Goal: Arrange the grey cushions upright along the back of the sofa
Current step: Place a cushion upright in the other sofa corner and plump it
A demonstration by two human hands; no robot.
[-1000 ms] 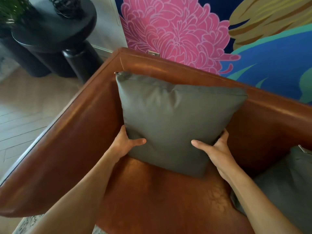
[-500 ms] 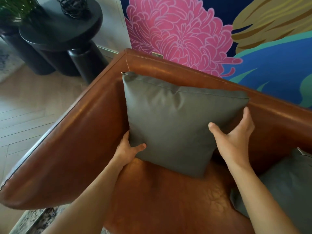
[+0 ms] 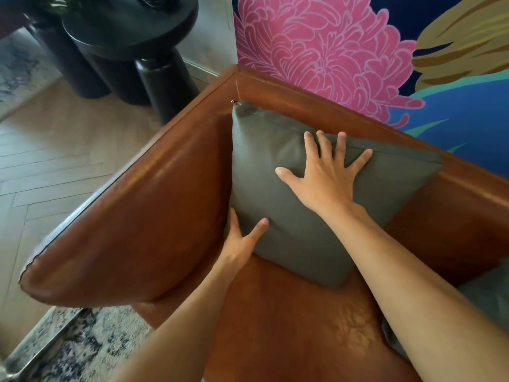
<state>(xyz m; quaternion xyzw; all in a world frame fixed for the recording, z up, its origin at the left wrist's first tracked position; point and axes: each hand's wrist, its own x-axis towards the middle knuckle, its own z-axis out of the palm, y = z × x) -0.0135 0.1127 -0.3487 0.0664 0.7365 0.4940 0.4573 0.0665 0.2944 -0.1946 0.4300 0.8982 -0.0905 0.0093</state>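
1. Head view: a grey cushion is seen standing upright in the corner of a brown leather sofa, propped against the backrest and tucked against the armrest; its lower edge rests on the sofa seat; a small zip pull is visible at its upper corner, next to the sofa corner.
2. The right hand is laid flat on the front face of the cushion, near its top edge; the fingers are spread wide and nothing is gripped, the palm being pressed on the fabric.
3. The left hand is placed at the cushion's lower side edge, between the cushion and the armrest; the thumb is set on the front face and the index finger is seen running up along the cushion's edge; the remaining fingers are hidden behind the cushion, so it cannot be told whether the edge is pinched.
4. A second grey cushion is partly seen on the seat, well apart from the first cushion, toward the far side from the armrest; it is partly covered by the right forearm.
5. Behind the sofa's backrest a wall mural with a large pink flower is shown; beyond the armrest a black round side table stands on a wooden floor; a patterned rug lies below the armrest's front end.
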